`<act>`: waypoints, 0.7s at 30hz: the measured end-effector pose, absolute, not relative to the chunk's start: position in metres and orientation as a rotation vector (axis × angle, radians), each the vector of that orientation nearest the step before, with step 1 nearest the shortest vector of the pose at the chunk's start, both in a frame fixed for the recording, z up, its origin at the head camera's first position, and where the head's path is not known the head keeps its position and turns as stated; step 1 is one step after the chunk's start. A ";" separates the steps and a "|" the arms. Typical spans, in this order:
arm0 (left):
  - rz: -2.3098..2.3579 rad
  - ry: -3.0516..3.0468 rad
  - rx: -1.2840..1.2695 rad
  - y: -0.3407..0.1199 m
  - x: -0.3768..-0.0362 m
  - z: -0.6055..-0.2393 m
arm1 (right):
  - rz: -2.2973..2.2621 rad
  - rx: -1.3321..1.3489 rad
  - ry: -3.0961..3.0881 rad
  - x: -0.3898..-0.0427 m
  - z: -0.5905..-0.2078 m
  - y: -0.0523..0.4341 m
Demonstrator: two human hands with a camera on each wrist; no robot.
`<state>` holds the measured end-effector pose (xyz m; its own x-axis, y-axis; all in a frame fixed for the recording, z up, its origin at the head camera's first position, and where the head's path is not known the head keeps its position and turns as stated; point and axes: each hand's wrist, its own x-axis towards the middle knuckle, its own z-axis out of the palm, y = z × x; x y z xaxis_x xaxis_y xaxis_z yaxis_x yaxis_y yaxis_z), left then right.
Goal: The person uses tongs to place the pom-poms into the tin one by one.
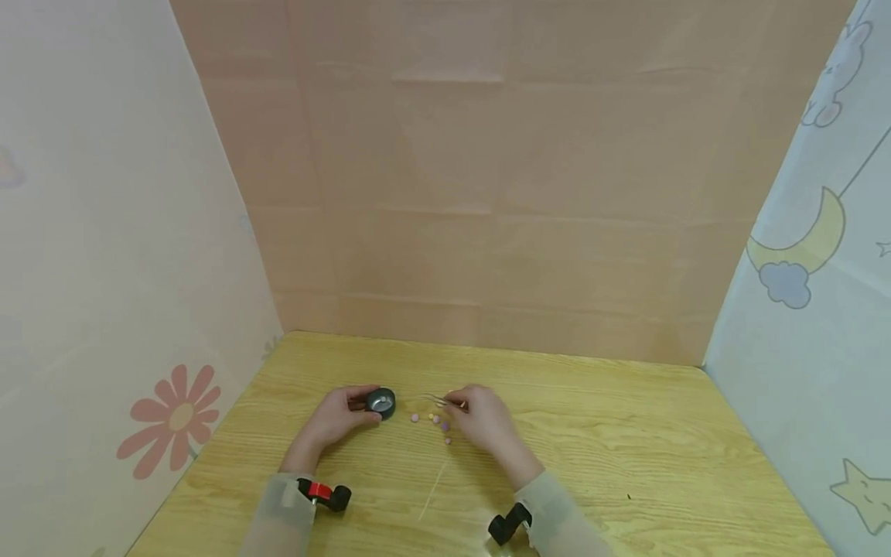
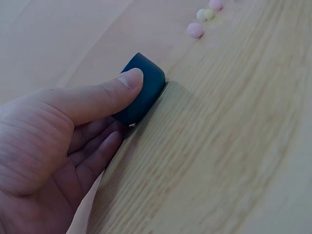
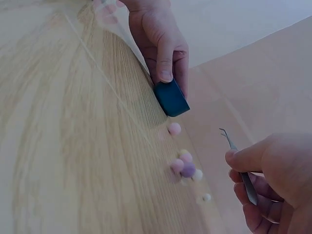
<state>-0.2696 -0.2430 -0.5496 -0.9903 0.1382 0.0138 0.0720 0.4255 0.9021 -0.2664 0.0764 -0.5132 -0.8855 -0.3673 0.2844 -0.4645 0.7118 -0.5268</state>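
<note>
Left hand (image 1: pixel 339 418) is gripping a small dark round cup (image 1: pixel 380 402) on the desk (image 1: pixel 626 456), thumb laid over its near wall and the other fingers curled behind it. Judging by the grip, it is steadying the cup so it does not slide on the smooth wood.

Right hand (image 1: pixel 487 422) is pinching a pair of metal tweezers (image 1: pixel 440 400) between thumb and fingers, tips pointing left toward the cup. The tips are hovering just above a loose scatter of tiny beads (image 1: pixel 435 420), pink, purple and yellow, lying between the two hands. Whether the tips are holding a bead cannot be told; they look bare in the right wrist view.

Cup is sitting just left of the beads, near but apart from them.

Head view is giving the layout: both hands close together near the middle of the desk, a thin pale stick (image 1: pixel 433 490) lying on the wood closer to the person, black wrist mounts on both sleeves, papered walls with a flower, moon and stars all around.

Left wrist view is showing the thumb flat on the cup's side (image 2: pixel 141 87) and three beads beyond it.

Right wrist view alone is showing the hooked tweezer tips (image 3: pixel 225 135) and the bead cluster (image 3: pixel 185 168) up close.
</note>
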 end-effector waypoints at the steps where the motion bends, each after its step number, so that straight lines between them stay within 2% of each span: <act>1: 1.640 2.599 0.190 -0.243 -0.269 -0.549 | 0.909 0.680 -2.750 -0.266 -0.512 0.080; 21: 1.657 2.551 0.173 -0.242 -0.267 -0.544 | 0.826 0.837 -2.843 -0.254 -0.506 0.126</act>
